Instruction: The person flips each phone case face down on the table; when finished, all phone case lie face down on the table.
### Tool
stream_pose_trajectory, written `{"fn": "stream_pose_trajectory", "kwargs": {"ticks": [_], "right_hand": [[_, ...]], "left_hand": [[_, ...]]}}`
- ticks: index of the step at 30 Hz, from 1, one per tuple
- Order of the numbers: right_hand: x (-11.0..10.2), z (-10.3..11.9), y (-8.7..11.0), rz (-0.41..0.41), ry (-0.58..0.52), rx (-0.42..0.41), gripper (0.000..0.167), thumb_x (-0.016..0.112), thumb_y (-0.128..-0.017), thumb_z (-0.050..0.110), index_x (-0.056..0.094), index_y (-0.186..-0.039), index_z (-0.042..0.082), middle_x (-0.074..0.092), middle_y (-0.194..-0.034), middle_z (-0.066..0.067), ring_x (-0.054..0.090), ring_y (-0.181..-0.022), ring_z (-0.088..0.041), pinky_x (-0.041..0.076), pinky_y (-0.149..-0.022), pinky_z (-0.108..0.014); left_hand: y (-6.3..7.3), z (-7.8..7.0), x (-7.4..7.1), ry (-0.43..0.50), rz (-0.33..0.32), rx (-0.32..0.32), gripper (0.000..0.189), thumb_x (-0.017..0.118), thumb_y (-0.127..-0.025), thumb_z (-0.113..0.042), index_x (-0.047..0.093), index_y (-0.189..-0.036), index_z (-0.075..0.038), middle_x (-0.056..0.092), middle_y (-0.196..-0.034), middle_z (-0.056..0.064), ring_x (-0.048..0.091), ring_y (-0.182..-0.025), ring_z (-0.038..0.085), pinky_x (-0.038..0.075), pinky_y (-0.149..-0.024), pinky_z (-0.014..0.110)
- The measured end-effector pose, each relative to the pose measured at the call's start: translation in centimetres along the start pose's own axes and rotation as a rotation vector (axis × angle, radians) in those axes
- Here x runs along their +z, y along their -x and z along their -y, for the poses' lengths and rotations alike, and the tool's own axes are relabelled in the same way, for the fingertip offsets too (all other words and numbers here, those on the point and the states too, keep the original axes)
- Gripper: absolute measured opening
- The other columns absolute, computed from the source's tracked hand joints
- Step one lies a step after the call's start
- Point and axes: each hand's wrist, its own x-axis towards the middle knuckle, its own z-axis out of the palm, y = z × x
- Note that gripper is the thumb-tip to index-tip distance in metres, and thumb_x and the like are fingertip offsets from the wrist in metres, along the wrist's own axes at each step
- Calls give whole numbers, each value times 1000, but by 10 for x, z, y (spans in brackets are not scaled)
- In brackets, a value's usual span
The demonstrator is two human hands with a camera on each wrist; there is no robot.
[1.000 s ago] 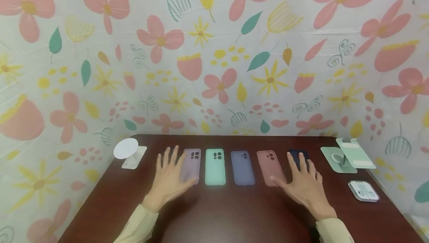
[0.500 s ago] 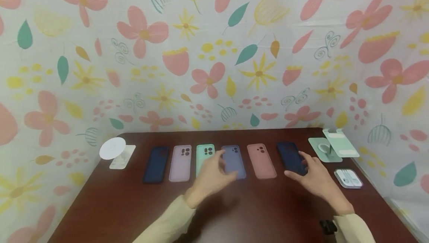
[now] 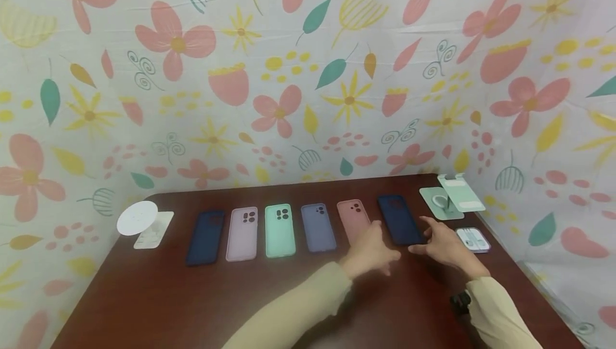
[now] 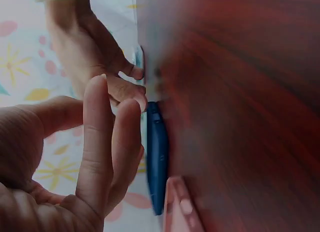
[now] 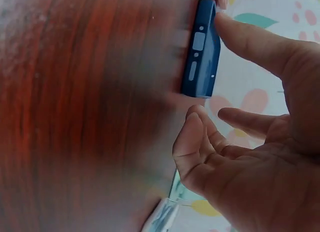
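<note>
Phone cases lie in a row on the dark red-brown table. At the right end is a navy phone case [image 3: 400, 219], with my right hand [image 3: 444, 245] at its near right corner. In the right wrist view, the thumb is at the navy case's edge and the fingers are parted from the thumb, none wrapped round the case. My left hand [image 3: 370, 253] hovers over the near end of the pink phone case [image 3: 353, 218], hiding part of it; its fingers are loosely bent and hold nothing.
Leftward lie a blue-violet case [image 3: 318, 229], a mint case [image 3: 280, 231], a lilac case [image 3: 242, 234] and another navy case [image 3: 205, 238]. A white round stand [image 3: 138, 218] is at left. A green folding stand [image 3: 462, 194] and boxed earphones [image 3: 474, 240] are at right.
My left hand has swept right across the row, from the left-end cases to the pink one. My right hand has drawn back from over the right navy case to its near corner. The view has turned right.
</note>
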Motion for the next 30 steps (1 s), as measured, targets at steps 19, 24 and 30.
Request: {"fn": "stream_pose_trajectory", "kwargs": {"ticks": [19,24,30], "right_hand": [[6,-8,-10,36,-2,34,85,88,-90,25,46,-152,-14,66,-127,-40,68,-114,-55,57,-94,-66],[6,-8,-11,31,1,30,77,87,-91,23,51,-149,-13,66,-127,-40,67,-115,-55,57,-93,-66],[6,-8,-11,35,-4,33,73,85,-93,21,52,-149,-12,64,-129,-41,67,-115,-57,58,-93,-65]], "left_hand": [[-93,18,67,-423,-106,-42,46,96,-81,-31,78,-119,-10,72,-116,2,71,-86,12,60,-80,18],[-98,21,70,-440,-123,-36,39,94,-82,-27,80,-114,-11,74,-111,2,72,-91,12,60,-82,18],[-97,19,71,-482,-124,-22,43,91,-82,-22,78,-121,-9,73,-116,3,74,-102,17,61,-92,20]]}}
